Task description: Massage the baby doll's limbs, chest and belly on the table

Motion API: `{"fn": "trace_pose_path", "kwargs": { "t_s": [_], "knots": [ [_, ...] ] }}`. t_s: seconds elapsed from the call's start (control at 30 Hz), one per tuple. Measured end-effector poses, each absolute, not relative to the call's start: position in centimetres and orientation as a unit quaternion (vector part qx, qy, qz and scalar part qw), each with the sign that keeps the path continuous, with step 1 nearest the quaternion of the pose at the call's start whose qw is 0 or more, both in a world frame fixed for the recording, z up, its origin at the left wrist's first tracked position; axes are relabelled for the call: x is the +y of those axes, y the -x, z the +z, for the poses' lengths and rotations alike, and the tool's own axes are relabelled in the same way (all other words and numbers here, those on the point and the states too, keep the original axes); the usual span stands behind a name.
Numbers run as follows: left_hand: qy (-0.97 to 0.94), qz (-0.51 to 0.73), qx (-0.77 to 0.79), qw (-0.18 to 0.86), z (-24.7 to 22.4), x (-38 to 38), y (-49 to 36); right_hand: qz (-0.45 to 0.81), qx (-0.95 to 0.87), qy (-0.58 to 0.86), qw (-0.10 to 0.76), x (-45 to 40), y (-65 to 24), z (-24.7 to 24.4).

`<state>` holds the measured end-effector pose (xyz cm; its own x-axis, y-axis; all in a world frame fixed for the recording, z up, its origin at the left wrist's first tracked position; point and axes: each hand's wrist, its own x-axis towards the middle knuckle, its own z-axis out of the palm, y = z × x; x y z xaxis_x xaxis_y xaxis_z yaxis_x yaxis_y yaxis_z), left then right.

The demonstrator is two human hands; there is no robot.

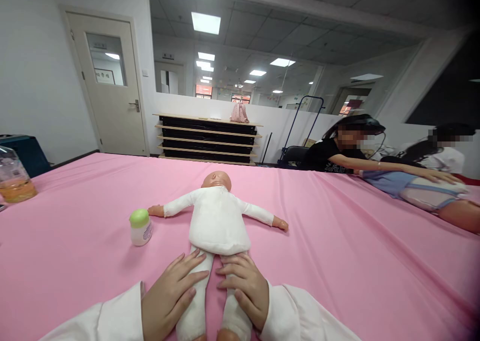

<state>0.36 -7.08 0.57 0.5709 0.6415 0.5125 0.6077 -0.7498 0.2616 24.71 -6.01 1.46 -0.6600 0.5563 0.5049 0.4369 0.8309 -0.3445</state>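
Observation:
A baby doll (pixel 219 221) with a white cloth body lies on its back on the pink cloth, arms spread wide and head pointing away from me. My left hand (pixel 174 291) rests on the doll's left-side leg in view, fingers stretched out over the thigh. On the other leg lies my right hand (pixel 245 286), its fingers also extended and slightly apart. Neither hand grips anything. Beside the doll's hand on the left stands a small clear bottle with a green cap (pixel 140 227). The doll's feet are partly cut off by the bottom edge.
Pink cloth (pixel 337 271) covers the wide table. At the left edge is a bottle of amber liquid (pixel 17 181). To the right, a person in black (pixel 337 151) reaches over another doll (pixel 420 188) in blue. Shelving (pixel 210 136) stands behind the table.

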Motion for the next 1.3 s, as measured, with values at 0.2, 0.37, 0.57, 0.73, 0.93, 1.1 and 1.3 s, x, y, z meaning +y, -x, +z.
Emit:
{"fn": "trace_pose_path", "kwargs": {
  "t_s": [0.2, 0.37, 0.57, 0.73, 0.93, 1.1, 1.3],
  "knots": [
    [-0.909, 0.319, 0.267, 0.028, 1.2, -7.7, -0.2, 0.064, -0.942, 0.156, 0.289, -6.5, -24.3, 1.0],
    [-0.934, 0.319, 0.150, 0.054, 2.0, -8.4, -0.1, 0.044, -0.936, 0.065, 0.343, -6.7, -23.8, 0.7],
    [-0.915, 0.323, 0.238, 0.047, 1.8, -8.0, 0.0, 0.098, -0.895, 0.249, 0.358, -6.4, -24.3, 1.2],
    [-0.883, 0.297, 0.361, 0.048, 0.6, -6.9, -0.3, 0.117, -0.852, 0.361, 0.360, -5.9, -24.5, 0.9],
    [-0.907, 0.297, 0.293, 0.058, 0.8, -7.3, -0.1, 0.091, -0.933, 0.225, 0.266, -6.6, -24.6, 1.6],
    [-0.936, 0.295, 0.171, 0.083, 2.1, -7.9, -0.2, 0.043, -0.938, 0.104, 0.328, -6.4, -24.0, 0.0],
    [-0.930, 0.322, 0.157, 0.083, 2.0, -8.0, 0.0, 0.038, -0.937, 0.086, 0.335, -6.8, -24.2, 0.8]
  ]
}}
